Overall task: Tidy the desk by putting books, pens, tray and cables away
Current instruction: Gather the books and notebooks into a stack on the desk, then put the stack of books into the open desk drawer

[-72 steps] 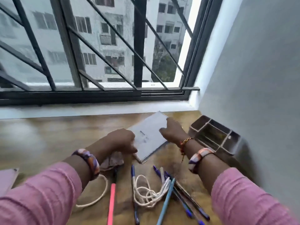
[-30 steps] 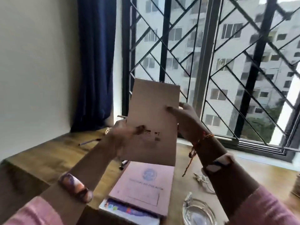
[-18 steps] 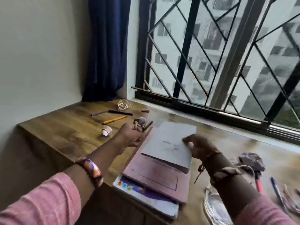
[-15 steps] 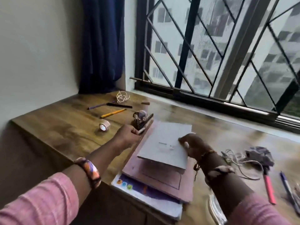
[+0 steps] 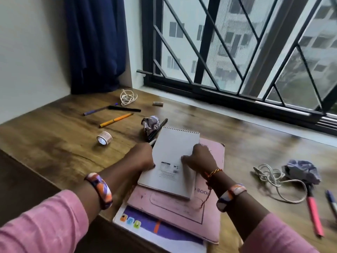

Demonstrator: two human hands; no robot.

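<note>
A grey spiral notepad (image 5: 173,157) lies back-side up on a pink book (image 5: 182,207), which rests on a purple and white book (image 5: 145,227) at the desk's near edge. My left hand (image 5: 142,157) grips the pad's left edge with curled fingers. My right hand (image 5: 198,159) holds the pad's right side, fingers curled onto its face. A purple pen (image 5: 96,110), a black pen (image 5: 125,109) and an orange pen (image 5: 116,120) lie far left, beside a coiled white cable (image 5: 127,96). Another white cable (image 5: 273,178), a pink pen (image 5: 314,214) and a blue pen (image 5: 331,203) lie at the right.
The wooden desk (image 5: 54,143) runs under a barred window. A tape roll (image 5: 104,137) stands left of the stack. A crumpled paper (image 5: 151,124) and a black marker (image 5: 158,129) lie just behind the pad. Another crumpled paper (image 5: 300,170) sits at the right.
Both hands carried the notepad from the right of the desk to the left and lowered it flat onto the pink book. They still hold its edges.
</note>
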